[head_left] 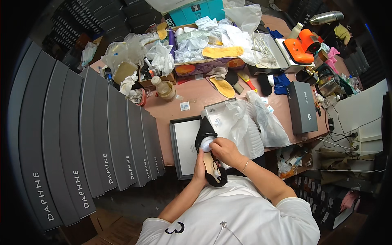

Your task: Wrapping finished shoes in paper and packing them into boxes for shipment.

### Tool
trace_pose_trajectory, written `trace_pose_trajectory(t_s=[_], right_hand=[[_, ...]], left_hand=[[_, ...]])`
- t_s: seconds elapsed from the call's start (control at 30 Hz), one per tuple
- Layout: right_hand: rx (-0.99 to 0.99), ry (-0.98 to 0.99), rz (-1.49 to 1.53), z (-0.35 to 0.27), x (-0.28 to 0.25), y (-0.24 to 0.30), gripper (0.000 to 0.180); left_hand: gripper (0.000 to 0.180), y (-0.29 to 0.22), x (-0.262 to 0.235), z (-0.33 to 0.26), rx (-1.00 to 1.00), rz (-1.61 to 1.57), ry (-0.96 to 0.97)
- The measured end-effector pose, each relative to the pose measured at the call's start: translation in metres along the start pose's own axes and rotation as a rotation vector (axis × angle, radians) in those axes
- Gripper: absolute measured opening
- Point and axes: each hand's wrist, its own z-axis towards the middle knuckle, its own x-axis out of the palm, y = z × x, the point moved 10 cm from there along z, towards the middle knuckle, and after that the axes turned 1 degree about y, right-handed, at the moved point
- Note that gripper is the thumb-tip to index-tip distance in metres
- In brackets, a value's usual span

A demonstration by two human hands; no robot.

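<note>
A black pointed shoe (205, 127) with a thin strap and a beige insole is held in front of my chest, toe pointing away from me. My left hand (199, 168) grips it along its left side, thumb by the insole. Fingers curled, my right hand (225, 150) presses at a wad of white stuffing (207, 143) in the shoe's toe opening. Beneath and beyond the shoe lies an open grey shoebox (173, 139) with a white inside. White tissue and wrap (239, 118) spread to its right.
Tall stacks of grey shoeboxes (69, 139) rise at my left. A cardboard box (192, 68) full of crumpled plastic stands at the back, near yellow insoles (223, 87) and a bottle (163, 87). An orange device (300, 48) and a closed grey box (301, 108) are on the right.
</note>
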Motion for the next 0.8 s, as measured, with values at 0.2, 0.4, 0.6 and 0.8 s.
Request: trace_pose_trajectory(t_s=[0.2, 0.4, 0.6, 0.8], right_hand=[[0.264, 0.170, 0.027, -0.005, 0.018, -0.029, 0.033], [0.356, -0.040, 0.302, -0.007, -0.002, -0.041, 0.086], [0.349, 0.057, 0.335, 0.009, 0.002, -0.053, 0.075], [0.644, -0.173, -0.305, -0.094, -0.141, -0.185, 0.077]], left_hand=[[0.043, 0.004, 0.001, -0.007, 0.046, 0.080, -0.069], [0.040, 0.021, 0.008, -0.009, -0.070, 0.054, 0.046], [0.036, 0.010, 0.002, -0.001, -0.064, 0.066, -0.035], [0.053, -0.103, -0.039, 0.023, 0.749, 1.062, -0.395]])
